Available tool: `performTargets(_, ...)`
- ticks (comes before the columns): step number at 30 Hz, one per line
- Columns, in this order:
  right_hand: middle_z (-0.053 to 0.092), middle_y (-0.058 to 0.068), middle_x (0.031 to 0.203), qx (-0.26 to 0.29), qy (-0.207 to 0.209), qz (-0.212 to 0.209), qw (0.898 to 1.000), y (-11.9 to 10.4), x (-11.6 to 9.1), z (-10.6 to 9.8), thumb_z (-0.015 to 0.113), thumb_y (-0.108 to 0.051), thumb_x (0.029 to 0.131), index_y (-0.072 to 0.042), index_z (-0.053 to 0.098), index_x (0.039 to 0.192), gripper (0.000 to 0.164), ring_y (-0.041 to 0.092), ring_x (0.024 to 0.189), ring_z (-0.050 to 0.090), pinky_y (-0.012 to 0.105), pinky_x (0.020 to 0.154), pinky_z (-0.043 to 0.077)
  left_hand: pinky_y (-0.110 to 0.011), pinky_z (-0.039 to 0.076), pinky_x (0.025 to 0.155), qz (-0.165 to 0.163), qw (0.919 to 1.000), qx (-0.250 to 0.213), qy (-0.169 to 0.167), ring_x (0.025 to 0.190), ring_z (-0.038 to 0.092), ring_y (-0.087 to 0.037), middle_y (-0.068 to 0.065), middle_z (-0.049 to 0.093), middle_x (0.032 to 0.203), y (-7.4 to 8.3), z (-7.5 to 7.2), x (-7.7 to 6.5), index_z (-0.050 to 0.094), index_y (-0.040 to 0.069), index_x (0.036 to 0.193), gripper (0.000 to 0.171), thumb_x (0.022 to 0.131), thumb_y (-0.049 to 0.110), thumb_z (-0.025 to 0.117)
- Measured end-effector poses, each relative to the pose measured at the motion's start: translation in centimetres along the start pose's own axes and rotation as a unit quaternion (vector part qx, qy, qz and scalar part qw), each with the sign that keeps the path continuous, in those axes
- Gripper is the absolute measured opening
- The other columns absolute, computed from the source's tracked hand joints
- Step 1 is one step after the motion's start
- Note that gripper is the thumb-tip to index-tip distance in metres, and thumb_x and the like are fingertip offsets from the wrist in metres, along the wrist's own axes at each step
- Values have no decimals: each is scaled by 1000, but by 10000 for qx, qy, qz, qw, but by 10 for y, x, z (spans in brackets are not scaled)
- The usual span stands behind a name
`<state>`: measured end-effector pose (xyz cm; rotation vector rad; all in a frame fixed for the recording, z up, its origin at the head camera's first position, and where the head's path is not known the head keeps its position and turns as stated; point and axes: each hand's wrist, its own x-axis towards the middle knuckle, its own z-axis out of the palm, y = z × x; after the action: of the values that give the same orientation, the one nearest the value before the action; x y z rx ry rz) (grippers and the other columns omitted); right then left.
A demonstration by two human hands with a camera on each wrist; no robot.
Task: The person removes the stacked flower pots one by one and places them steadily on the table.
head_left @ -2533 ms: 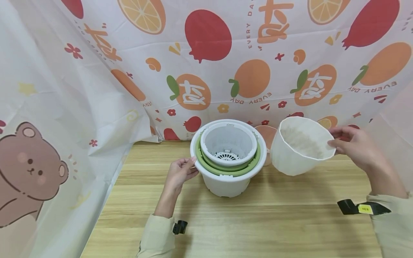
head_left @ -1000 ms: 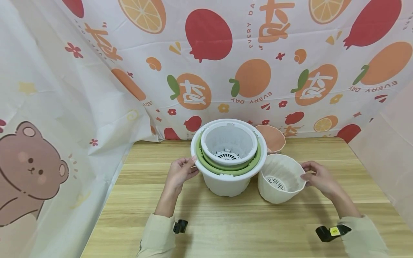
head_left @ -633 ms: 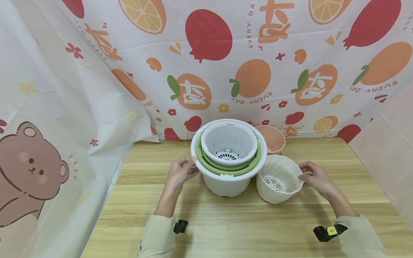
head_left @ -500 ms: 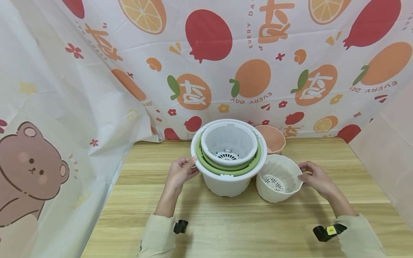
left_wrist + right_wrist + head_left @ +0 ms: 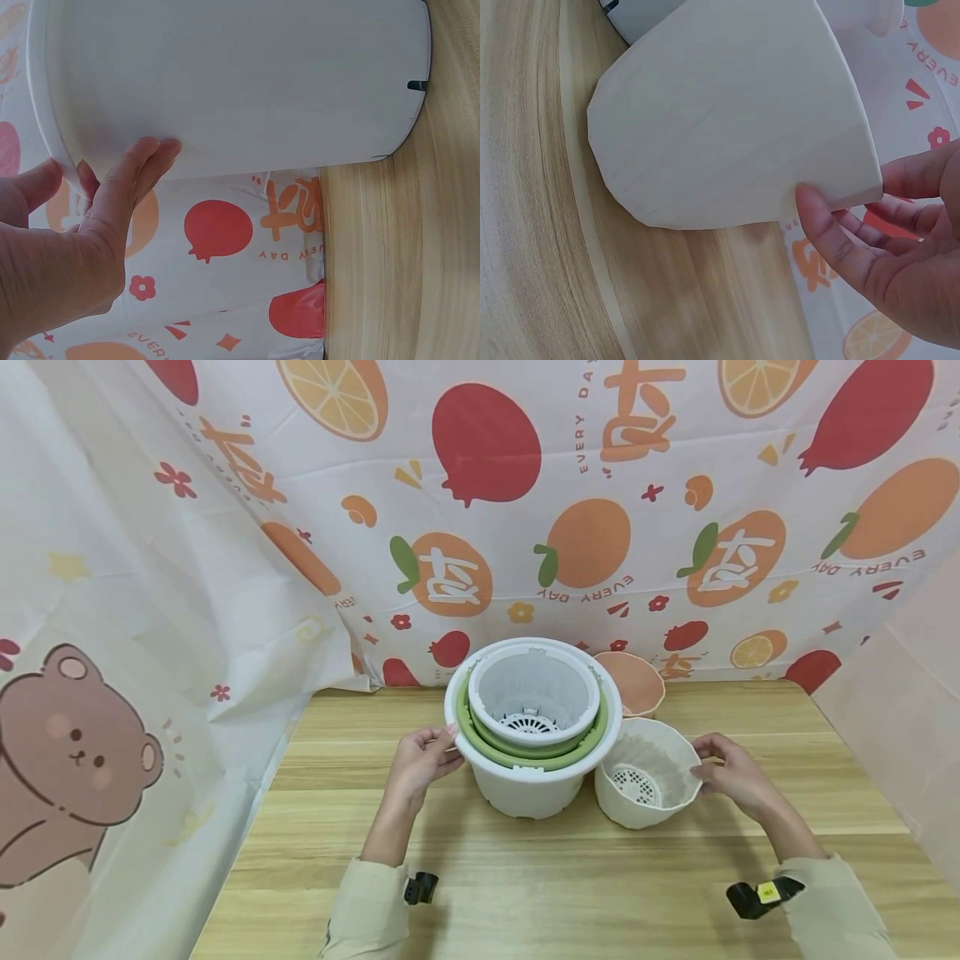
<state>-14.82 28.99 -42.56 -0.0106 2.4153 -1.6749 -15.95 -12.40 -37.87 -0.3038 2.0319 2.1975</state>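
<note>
My left hand (image 5: 416, 764) pinches the left rim of a large white plant pot (image 5: 525, 793), thumb on top of the rim; in the left wrist view its fingers (image 5: 124, 184) press the pot's outer wall. Nested in that pot are a green pot (image 5: 517, 760) and, innermost, a pale grey-white pot (image 5: 532, 685) with a slotted bottom. My right hand (image 5: 738, 781) pinches the right rim of a cream faceted pot (image 5: 626, 810) with a perforated base, close against the stack's right side. The right wrist view shows the thumb (image 5: 821, 225) on its outer wall.
Behind the cream pot stands a peach-coloured pot (image 5: 637, 681), partly hidden by the stack. The wooden table (image 5: 525, 893) ends at a fruit-printed cloth (image 5: 510, 568) at the back. More cloth with a bear print (image 5: 75, 752) hangs on the left.
My right hand has brought the cream pot down and left, from raised at the right to beside the stack, uncovering the peach pot. Lately it shifts only slightly. My left hand stays on the rim.
</note>
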Motion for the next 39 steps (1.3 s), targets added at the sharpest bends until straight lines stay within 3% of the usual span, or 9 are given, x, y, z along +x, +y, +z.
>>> performTargets(14, 43, 26, 105, 122, -210, 252, 9994, -5, -1, -3, 52, 3, 86, 17, 32, 120, 42, 21, 79, 55, 38, 66, 57, -32, 55, 76, 14, 10000, 33, -13, 79, 64, -18, -12, 63, 85, 0, 0, 0, 52, -11, 100, 24, 94, 12, 52)
performTargets(25, 48, 25, 99, 99, -242, 37, 9997, -17, -3, -16, 52, 7, 84, 18, 32, 120, 42, 19, 73, 58, 36, 63, 58, -32, 54, 78, 20, 10000, 30, 14, 80, 65, -19, -14, 64, 86, 1, 0, -1, 53, -12, 99, 25, 93, 13, 54)
performTargets(33, 49, 29, 102, -223, -231, -96, 9994, -30, -3, -21, 49, 0, 90, 16, 34, 121, 38, 19, 74, 58, 34, 63, 57, -33, 55, 76, 463, 9982, -245, -304, 82, 65, -24, -19, 64, 88, -7, -5, 1, 55, -10, 93, 39, 87, 28, 64)
performTargets(39, 49, 28, 102, -328, -286, -187, 9989, -39, -1, -22, 48, -1, 92, 17, 34, 122, 37, 21, 75, 58, 34, 64, 57, -33, 54, 79, 140, 9999, 22, -33, 81, 65, -21, -16, 64, 87, 1, 0, -2, 52, -13, 99, 29, 92, 15, 56)
